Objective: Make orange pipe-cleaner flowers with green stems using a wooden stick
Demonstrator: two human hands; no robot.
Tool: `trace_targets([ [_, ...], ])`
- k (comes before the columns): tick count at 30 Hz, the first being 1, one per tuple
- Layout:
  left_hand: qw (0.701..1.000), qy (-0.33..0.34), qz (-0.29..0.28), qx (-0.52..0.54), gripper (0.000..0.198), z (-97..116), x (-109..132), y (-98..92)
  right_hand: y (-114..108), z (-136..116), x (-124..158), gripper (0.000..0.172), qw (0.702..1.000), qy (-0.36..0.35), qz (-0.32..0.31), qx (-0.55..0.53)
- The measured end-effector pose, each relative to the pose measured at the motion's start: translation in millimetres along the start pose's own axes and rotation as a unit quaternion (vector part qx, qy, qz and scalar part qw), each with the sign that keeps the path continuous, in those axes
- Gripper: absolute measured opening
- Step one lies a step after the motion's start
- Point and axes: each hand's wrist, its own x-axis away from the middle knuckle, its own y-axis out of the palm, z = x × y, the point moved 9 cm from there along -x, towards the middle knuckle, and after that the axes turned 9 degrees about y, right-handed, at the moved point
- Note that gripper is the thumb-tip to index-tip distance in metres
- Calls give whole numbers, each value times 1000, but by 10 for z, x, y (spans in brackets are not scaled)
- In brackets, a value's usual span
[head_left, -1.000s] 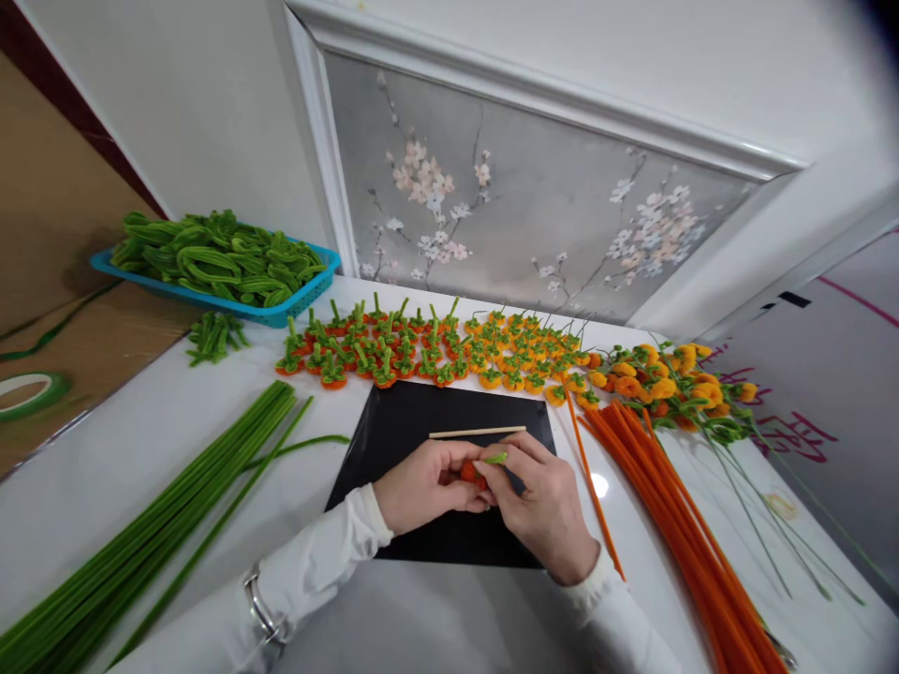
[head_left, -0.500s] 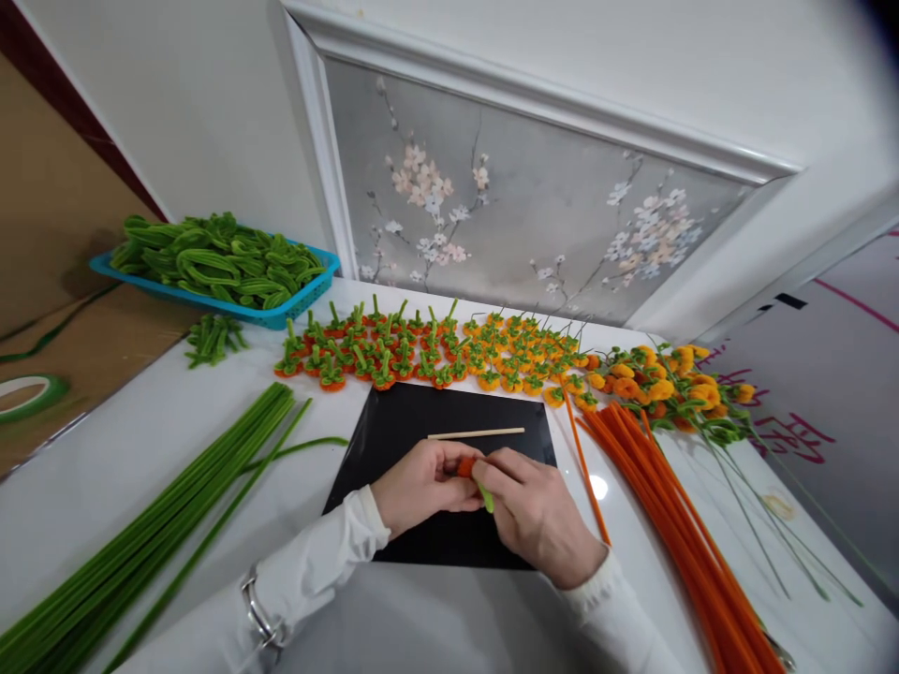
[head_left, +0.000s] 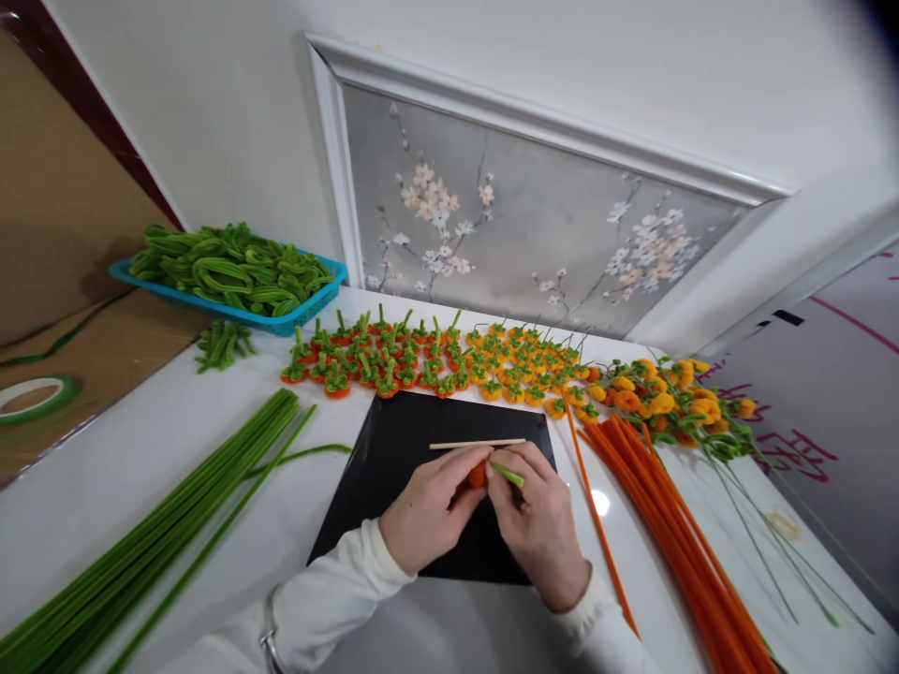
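Note:
Above a black mat [head_left: 351, 510], both hands meet around a small orange pipe-cleaner piece [head_left: 478, 475]. My left hand [head_left: 430, 510] pinches its orange side between thumb and fingers. My right hand [head_left: 537, 524] is closed on a short green pipe-cleaner stem [head_left: 508, 475] that points to the right. Whether the green stem is joined to the orange piece is hidden by the fingertips. Just beyond the fingers, a thin wooden stick [head_left: 478, 444] lies across the mat.
Green pipe cleaners [head_left: 161, 524] lie at left, orange ones [head_left: 685, 534] at right. Rows of orange pieces with green tops [head_left: 386, 374] and yellow ones [head_left: 512, 388] line the back. A blue basket [head_left: 281, 323] holds green loops. Finished-looking flowers [head_left: 660, 402] and green tape [head_left: 63, 398] flank them.
The green stem has swung from pointing down to pointing right. My hands have turned, with the fingertips now higher around the orange piece. The view has shifted slightly.

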Motion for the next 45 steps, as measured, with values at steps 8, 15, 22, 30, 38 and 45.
trace_targets([
  [8,920,-267,-66,278,38,-299,69,140,-3,-49,12,18,997,-61,-39,5],
  [15,940,-214,-2,266,25,-275,1,48,41,-15,55,18,998,-59,-12,35],
  [22,998,50,45,-9,25,175,-67,-121,44,144,-8,11,971,111,15,-212],
  [30,927,302,-35,-218,42,478,83,-1,628,534,257,20,687,422,-90,-584],
  [38,923,295,-189,-160,56,514,132,133,720,512,370,34,583,494,-154,-627],
  [45,984,-64,18,168,29,39,-6,-20,518,503,199,19,661,388,-94,-635],
])
